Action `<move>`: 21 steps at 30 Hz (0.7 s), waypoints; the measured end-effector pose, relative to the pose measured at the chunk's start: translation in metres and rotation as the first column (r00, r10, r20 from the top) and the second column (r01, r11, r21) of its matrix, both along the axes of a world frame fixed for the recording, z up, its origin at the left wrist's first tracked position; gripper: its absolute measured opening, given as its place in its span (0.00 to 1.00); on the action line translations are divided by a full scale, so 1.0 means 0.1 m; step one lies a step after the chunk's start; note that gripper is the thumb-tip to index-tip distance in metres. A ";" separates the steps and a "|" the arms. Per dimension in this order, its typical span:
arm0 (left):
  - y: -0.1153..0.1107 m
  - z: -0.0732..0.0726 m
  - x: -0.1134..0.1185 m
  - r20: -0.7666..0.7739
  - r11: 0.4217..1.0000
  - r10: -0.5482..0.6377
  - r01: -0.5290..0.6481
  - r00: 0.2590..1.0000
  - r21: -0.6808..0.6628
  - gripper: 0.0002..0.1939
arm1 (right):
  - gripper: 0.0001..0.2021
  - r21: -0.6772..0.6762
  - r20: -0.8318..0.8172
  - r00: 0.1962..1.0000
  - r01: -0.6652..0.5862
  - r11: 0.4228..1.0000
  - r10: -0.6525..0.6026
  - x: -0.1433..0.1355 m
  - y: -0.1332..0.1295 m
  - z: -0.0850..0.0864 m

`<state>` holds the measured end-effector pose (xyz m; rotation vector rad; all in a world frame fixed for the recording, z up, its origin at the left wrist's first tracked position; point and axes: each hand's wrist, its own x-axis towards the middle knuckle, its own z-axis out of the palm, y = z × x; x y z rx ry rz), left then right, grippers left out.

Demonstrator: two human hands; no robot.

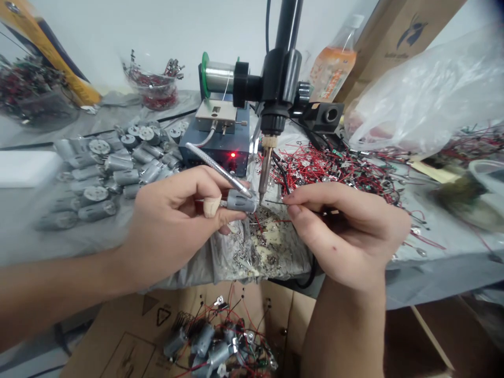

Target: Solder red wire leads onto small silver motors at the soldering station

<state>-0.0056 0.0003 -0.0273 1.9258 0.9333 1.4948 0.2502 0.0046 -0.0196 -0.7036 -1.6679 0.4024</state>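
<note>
The left hand (173,220) pinched a small grey motor (241,202) between thumb and fingers, a beige wrap (211,207) on one finger. The motor lay just left of the tip of an upright soldering iron (266,167), its right end close to the tip; whether they touched could not be told. The right hand (346,226) pinched a thin dark wire (276,202) between thumb and forefinger, its free end pointing left toward the tip. A metal feed tube (216,167) slanted down over the motor. On the surface (437,215), loose motors (128,160) were piled far left, red wires (323,165) far right.
</note>
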 end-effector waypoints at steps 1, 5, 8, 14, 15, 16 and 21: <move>0.00 0.00 0.00 -0.001 1.000 0.000 0.000 1.000 -0.002 0.22 | 0.10 0.006 0.001 1.000 -0.001 1.000 0.001 0.00 0.00 0.00; 0.02 -0.01 0.01 0.015 1.000 -0.008 0.008 1.000 0.023 0.23 | 0.10 0.017 -0.003 1.000 -0.006 1.000 0.007 0.00 0.00 -0.01; 0.03 -0.02 0.01 0.019 0.998 -0.014 0.012 1.000 0.064 0.23 | 0.10 0.008 0.000 1.000 0.003 1.000 -0.003 -0.01 -0.01 -0.01; 0.02 -0.01 0.02 0.026 0.999 -0.033 0.032 0.999 0.032 0.22 | 0.11 0.023 0.025 1.000 0.008 1.000 -0.008 -0.01 -0.01 0.03; 0.02 -0.01 0.02 0.023 0.999 -0.027 0.027 0.999 0.035 0.22 | 0.11 0.025 0.028 1.000 0.007 1.000 -0.008 -0.01 -0.01 0.03; 0.02 0.00 0.02 0.020 0.999 -0.022 0.021 1.000 0.037 0.22 | 0.11 0.027 0.030 1.000 0.005 1.000 -0.006 -0.02 -0.01 0.03; 0.01 0.03 0.03 0.028 1.000 -0.008 0.008 1.000 0.018 0.22 | 0.09 0.013 0.026 1.000 0.001 1.000 -0.001 -0.03 0.00 0.05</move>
